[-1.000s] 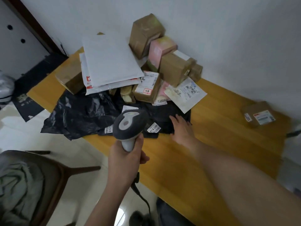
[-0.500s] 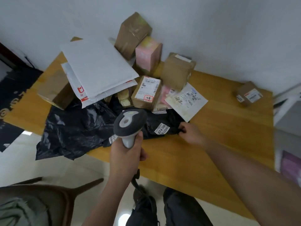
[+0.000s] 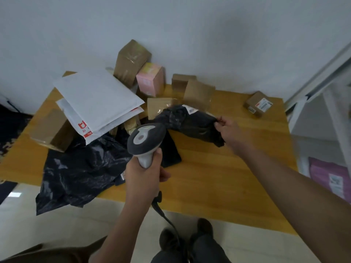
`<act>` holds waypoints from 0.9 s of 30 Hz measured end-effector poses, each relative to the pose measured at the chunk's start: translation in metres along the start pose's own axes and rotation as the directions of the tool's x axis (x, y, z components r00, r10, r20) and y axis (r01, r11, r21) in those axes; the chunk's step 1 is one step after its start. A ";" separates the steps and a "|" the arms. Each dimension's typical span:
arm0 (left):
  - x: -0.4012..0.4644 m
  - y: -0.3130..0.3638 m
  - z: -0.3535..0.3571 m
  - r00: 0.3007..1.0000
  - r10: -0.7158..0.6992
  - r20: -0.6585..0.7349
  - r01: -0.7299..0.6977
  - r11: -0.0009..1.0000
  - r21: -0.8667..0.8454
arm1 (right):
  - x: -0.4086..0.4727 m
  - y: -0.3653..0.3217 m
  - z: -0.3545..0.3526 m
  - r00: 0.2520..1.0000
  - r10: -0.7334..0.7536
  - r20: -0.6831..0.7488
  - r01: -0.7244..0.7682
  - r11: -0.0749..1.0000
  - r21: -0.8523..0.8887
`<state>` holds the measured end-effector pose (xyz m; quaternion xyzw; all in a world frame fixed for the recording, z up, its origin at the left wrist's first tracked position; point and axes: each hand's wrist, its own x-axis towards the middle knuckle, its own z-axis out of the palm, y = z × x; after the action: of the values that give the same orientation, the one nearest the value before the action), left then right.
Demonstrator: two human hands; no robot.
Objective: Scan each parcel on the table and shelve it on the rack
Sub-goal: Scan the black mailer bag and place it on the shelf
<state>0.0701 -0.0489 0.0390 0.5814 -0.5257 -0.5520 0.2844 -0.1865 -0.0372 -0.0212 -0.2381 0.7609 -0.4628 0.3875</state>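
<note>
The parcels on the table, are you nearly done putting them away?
Not nearly. A purple parcel already sits on the rack. The right hand lifts a black bag parcel, and the left hand holds the scanner. Boxes, like the pink box, wait on the table.

The label [image 3: 191,110] on the black parcel [image 3: 191,123] was blurred and could not be read. The rack [image 3: 321,86] was cut off by the right edge. The large black bag [image 3: 79,168] was partly hidden under white mailers [image 3: 98,99].
</note>
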 end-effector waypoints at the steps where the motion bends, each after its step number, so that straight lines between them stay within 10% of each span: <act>1: -0.001 0.002 0.004 1.000 0.001 -0.004 -0.001 1.000 0.000 | -0.001 -0.009 -0.004 1.000 0.018 0.000 -0.018 0.995 0.099; 10: -0.014 0.016 0.046 1.000 0.019 0.006 -0.019 1.000 0.006 | 0.000 0.014 -0.071 0.942 0.333 0.046 -0.253 0.610 0.751; 19: -0.021 0.009 0.088 0.997 -0.040 0.062 0.037 0.998 0.048 | -0.004 0.109 -0.112 0.756 0.655 0.004 -0.444 0.508 0.738; 23: -0.023 0.004 0.106 0.994 -0.060 0.087 0.050 0.992 0.115 | -0.003 0.144 -0.113 0.685 0.665 -0.296 -0.628 0.746 0.223; 25: -0.024 0.003 0.114 0.993 -0.068 0.101 0.054 0.990 0.130 | -0.010 0.155 -0.111 0.823 0.396 -0.408 -0.538 0.774 -0.334; 27: -0.024 0.002 0.120 0.991 -0.076 0.106 0.061 0.988 0.144 | -0.014 0.163 -0.107 0.976 0.094 -0.198 -0.208 0.678 -0.705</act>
<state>-0.0393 0.0030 0.0214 0.5860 -0.5578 -0.5548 0.1939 -0.2659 0.1031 -0.1314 -0.2731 0.9244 -0.1089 0.2431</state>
